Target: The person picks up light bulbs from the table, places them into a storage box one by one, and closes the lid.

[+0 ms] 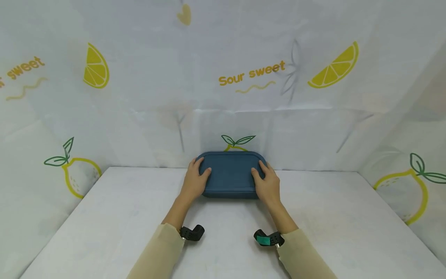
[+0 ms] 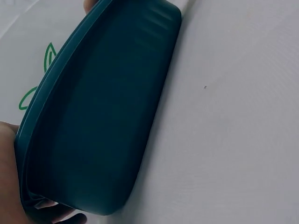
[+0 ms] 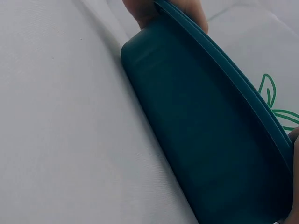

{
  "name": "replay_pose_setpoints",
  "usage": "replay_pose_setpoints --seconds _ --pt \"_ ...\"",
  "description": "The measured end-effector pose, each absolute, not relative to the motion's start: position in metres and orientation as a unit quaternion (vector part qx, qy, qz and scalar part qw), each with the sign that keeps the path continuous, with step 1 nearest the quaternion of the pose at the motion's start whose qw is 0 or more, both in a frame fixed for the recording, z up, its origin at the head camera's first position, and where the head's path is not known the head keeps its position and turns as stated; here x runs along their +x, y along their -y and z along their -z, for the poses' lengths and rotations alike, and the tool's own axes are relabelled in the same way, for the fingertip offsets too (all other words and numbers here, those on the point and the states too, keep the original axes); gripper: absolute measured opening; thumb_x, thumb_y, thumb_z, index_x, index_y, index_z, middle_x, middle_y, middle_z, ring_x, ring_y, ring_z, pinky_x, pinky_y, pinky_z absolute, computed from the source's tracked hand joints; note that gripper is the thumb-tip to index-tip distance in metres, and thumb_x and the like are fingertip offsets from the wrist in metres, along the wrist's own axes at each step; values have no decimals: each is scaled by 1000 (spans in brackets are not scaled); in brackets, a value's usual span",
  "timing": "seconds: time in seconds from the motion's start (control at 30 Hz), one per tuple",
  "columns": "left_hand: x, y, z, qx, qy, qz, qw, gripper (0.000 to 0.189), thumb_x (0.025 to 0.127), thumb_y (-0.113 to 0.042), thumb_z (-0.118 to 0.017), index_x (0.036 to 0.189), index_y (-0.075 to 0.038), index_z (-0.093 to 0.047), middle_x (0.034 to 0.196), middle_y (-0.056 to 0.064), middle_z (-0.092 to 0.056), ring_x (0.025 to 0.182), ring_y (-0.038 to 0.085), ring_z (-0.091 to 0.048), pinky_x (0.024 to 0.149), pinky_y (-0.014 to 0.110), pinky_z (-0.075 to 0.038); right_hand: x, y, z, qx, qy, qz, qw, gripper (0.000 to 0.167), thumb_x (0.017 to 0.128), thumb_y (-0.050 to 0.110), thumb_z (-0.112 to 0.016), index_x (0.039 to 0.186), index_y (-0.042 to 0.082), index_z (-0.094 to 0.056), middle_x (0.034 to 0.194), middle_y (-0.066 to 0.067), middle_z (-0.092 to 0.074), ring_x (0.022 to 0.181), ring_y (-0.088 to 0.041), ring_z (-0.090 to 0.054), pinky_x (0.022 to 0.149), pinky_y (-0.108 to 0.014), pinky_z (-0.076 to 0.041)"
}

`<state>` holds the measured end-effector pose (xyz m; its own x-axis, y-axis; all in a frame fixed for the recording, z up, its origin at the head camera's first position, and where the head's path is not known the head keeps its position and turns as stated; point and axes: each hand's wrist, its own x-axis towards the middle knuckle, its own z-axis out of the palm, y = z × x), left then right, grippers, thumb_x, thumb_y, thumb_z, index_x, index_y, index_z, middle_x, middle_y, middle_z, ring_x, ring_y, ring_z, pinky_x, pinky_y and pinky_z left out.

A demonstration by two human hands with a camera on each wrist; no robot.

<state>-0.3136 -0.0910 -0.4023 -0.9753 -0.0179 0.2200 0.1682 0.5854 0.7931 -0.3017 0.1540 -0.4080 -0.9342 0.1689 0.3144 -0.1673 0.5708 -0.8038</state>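
Observation:
A dark blue lidded box [image 1: 230, 174] with rounded corners is at the back of the white table, near the wall. My left hand [image 1: 196, 180] grips its left end, thumb on top of the lid and fingers round the side. At the right end my right hand [image 1: 267, 184] holds it the same way. In the left wrist view the box's long front wall [image 2: 98, 107] fills the middle, and its lower edge lies along the table surface. The right wrist view has the same wall [image 3: 201, 121] and the overhanging lid rim. The box's inside is hidden.
The white table [image 1: 139, 217] runs forward from the box. Behind it hangs a white cloth [image 1: 156, 97] printed with lemons and lettering, which also covers both sides. Black wrist straps [image 1: 192, 233] sit at my sleeve cuffs.

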Motion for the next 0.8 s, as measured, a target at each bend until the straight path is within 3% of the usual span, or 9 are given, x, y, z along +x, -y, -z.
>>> replay_pose_setpoints --seconds 0.4,0.8 --pt "-320 83 397 -51 907 411 81 68 102 -43 -54 157 -7 -36 166 24 -20 150 46 -31 120 61 -32 -302 -162 405 -26 858 -487 159 59 104 37 -51 151 1 -44 162 -27 -32 151 -47 -27 125 -58 -23" --pt "-325 85 401 -33 879 467 91 57 100 -26 -47 155 -9 -40 166 19 -26 153 41 -28 124 57 -27 -306 -166 407 -11 882 -459 107 69 105 43 -48 159 6 -29 166 -23 -25 154 -44 -22 127 -57 -20"
